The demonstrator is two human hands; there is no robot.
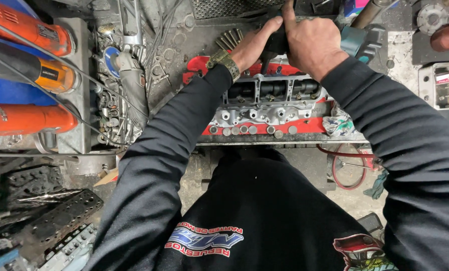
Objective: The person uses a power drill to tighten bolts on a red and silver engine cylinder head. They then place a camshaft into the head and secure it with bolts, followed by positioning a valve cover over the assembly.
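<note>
Dark tool [276, 42] sits at twelve o'clock, upright over the cylinder head [264, 103] on its red stand [254, 128], likely so we can press straight down. Our left hand [252, 47] and right hand [310, 45] both close round it, fingers curled tight

Three orange power tools [26, 75] lie at the far left. One grey angle grinder [134, 85] lies beside them. One cylinder head [269, 108] sits at centre. Two hands [310, 42] work above it.
</note>
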